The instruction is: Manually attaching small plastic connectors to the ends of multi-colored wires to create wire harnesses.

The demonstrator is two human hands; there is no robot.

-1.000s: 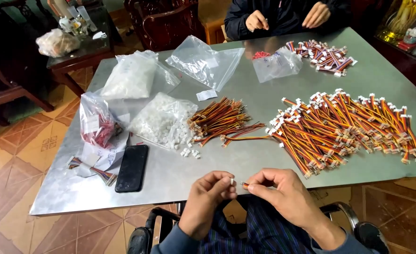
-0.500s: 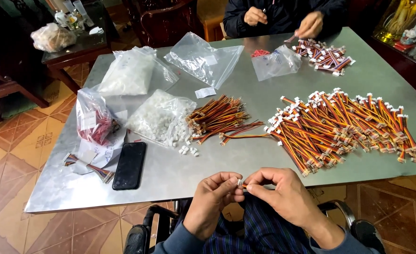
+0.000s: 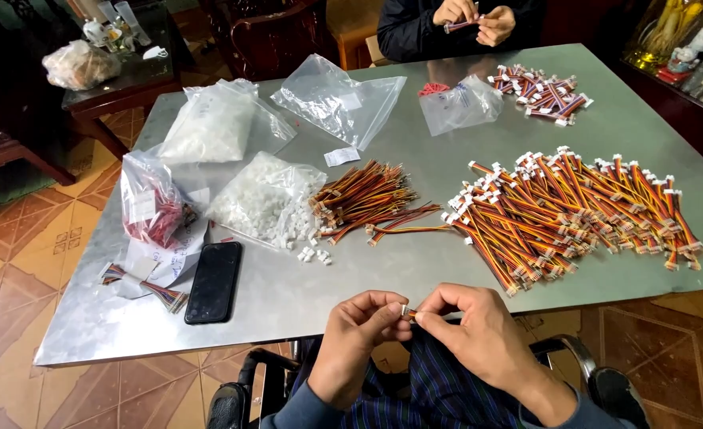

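My left hand [image 3: 363,322] and my right hand [image 3: 470,326] meet over my lap at the near edge of the grey metal table [image 3: 288,298]. Between their fingertips they pinch a small white connector [image 3: 405,311] with a short wire. A pile of loose orange, red and black wires [image 3: 371,200] lies mid-table beside a spilled bag of white connectors [image 3: 268,199]. On the right spreads a large heap of wire harnesses with white plugs [image 3: 578,210].
A black phone [image 3: 214,280] lies near the front left edge, beside a red-filled bag [image 3: 151,202] and a small wire bundle [image 3: 145,286]. Clear plastic bags [image 3: 339,99] sit farther back. Another person's hands [image 3: 474,17] work across the table near a smaller harness pile [image 3: 540,91].
My hands have stayed together at the table edge, fingers shifting slightly on the connector. The person opposite has raised both hands and now holds a wire piece.
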